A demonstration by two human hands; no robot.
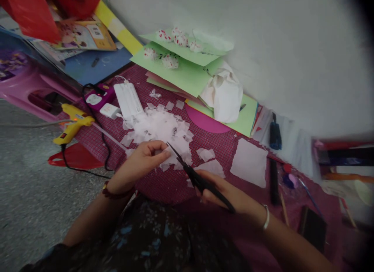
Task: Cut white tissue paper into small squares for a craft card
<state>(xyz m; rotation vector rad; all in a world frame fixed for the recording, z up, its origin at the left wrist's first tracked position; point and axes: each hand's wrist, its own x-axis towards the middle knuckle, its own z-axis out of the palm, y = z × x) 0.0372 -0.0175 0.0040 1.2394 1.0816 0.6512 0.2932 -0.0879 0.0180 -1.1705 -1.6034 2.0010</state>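
Note:
Black scissors (198, 179) are in my right hand (214, 186), fingers wrapped round their handles. Their blade tips reach up to the fingertips of my left hand (147, 157), which is closed in a pinch on a small piece of white paper (168, 148), largely hidden by the fingers and blades. Just beyond both hands lies a loose heap of cut white paper pieces (159, 124). Torn scraps (214, 168) and a larger white paper square (249, 161) rest on the dark red checked cloth to the right.
A yellow glue gun (73, 123) with cables is at left, by a white power bank (128, 100) and a purple power strip (97, 98). Green card sheets (181, 75) bearing white-and-red paper flowers stand behind, next to crumpled white paper (226, 94). A pink stool (37, 87) is at far left.

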